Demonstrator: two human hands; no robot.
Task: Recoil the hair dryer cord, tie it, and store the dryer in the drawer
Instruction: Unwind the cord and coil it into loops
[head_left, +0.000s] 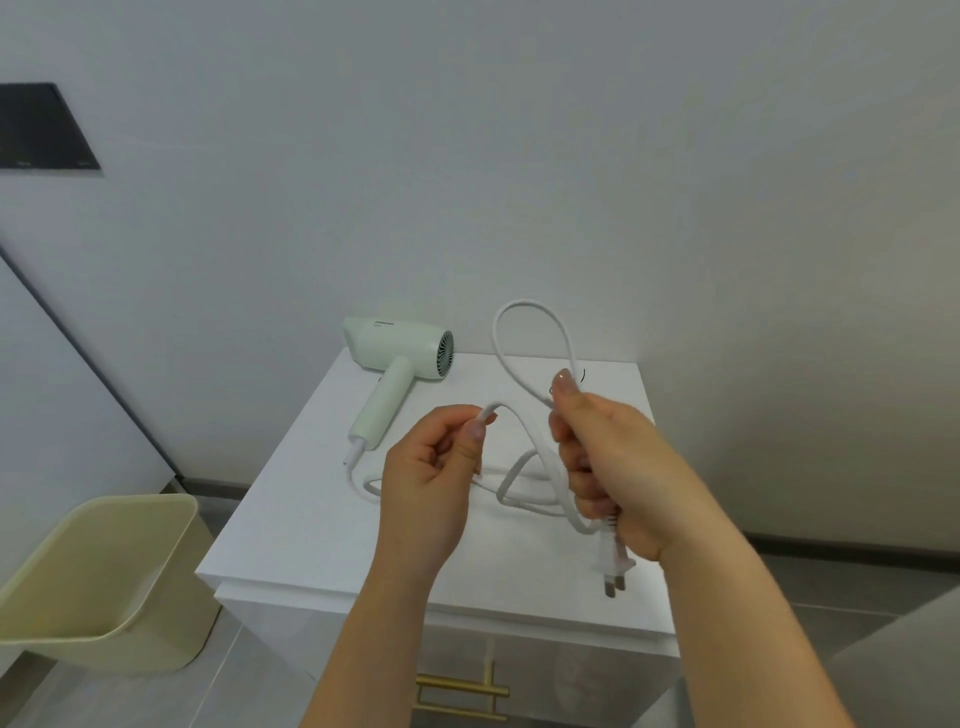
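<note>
A pale green hair dryer (400, 358) lies on the back left of the white cabinet top (291, 525), handle pointing toward me. Its white cord (511, 322) runs from the handle across the top and rises in a loop above my right hand. My right hand (608, 457) is closed around gathered cord strands, with the two-pin plug (613, 564) hanging below the fist. My left hand (434, 467) pinches a bend of the cord between thumb and fingers, just left of the right hand.
The cabinet front below has a drawer with a brass handle (462, 693). A beige waste bin (104, 582) stands on the floor at the left. A white wall is close behind the cabinet. A small black hair tie (583, 375) peeks out behind my right hand.
</note>
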